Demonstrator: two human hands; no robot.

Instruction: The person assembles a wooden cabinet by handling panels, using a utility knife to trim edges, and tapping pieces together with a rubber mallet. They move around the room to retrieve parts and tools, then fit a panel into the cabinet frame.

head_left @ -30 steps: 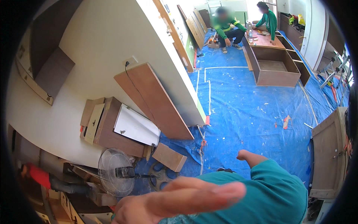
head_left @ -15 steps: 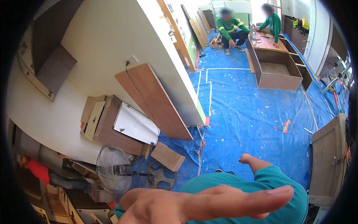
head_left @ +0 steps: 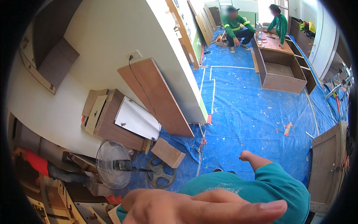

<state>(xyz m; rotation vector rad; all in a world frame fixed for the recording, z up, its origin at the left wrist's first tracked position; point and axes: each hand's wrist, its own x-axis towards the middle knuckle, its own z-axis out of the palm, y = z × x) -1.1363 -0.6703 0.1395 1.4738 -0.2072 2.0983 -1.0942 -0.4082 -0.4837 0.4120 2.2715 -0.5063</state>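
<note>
My left hand is raised close to the camera, large along the lower edge. One finger stretches to the right and another lies behind it. Nothing shows in this hand, though its palm side is hidden. My right hand hangs low beyond my teal shirt, over the blue floor sheet. Only a small end of it shows past the forearm, so its fingers cannot be made out. It touches no object that I can see.
A standing fan and a leaning wooden board are at left. Two people in green are by a brown cabinet frame at the far right. A person in red is at far left. A wooden door panel stands at right.
My view has shifted slightly. My left hand sits a little lower, its fingertip slightly further left. The far person in the cap has lifted a hand toward the cabinet.
</note>
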